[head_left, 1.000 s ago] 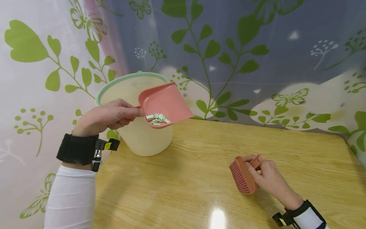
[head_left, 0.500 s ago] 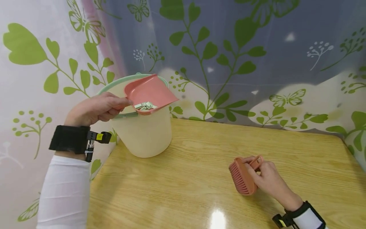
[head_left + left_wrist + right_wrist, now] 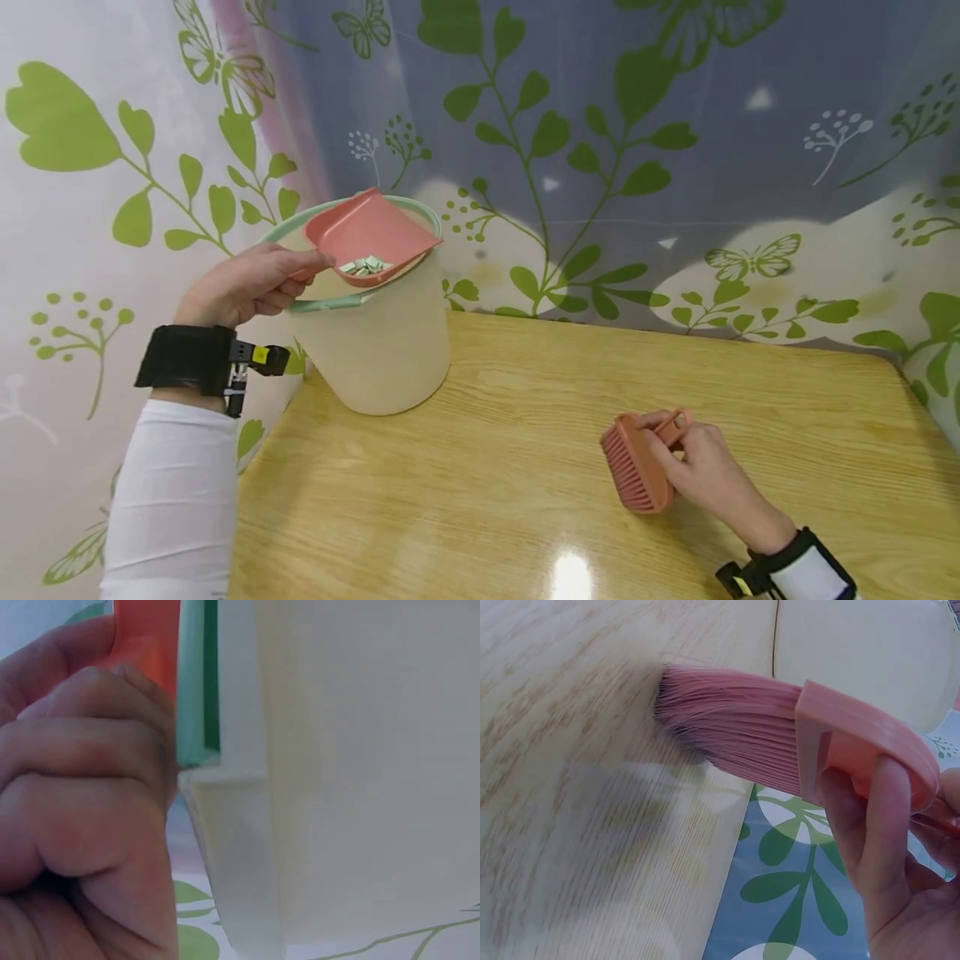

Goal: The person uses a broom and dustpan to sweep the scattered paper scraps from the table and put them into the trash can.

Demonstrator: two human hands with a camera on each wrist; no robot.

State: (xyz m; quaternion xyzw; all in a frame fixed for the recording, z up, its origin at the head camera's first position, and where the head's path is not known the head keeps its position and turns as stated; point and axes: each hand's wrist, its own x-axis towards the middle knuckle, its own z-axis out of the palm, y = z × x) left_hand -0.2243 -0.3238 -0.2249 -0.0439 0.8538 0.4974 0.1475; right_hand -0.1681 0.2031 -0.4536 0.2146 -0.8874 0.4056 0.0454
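Observation:
My left hand [image 3: 243, 283] grips the short handle of a pink dustpan [image 3: 375, 229] over the mouth of a cream bin [image 3: 378, 354] with a green rim. Several small pale green pieces [image 3: 366, 266] lie in the dustpan near its handle end. In the left wrist view, curled fingers [image 3: 90, 772] are beside the bin's wall [image 3: 375, 772], and the dustpan [image 3: 146, 637] shows only in part. At the right, my right hand [image 3: 708, 467] holds a pink hand brush [image 3: 648, 467]. The right wrist view shows its bristles [image 3: 735, 727] at the tabletop.
The bin stands at the back left of a wooden table [image 3: 510, 417]. A leaf-patterned curtain [image 3: 540, 167] hangs behind and to the left, close to the table's back edge [image 3: 675, 335].
My left hand has carried the dustpan left and slightly up, from the bin's right front to over its mouth. The pieces stay in the pan. My right hand and brush have hardly moved.

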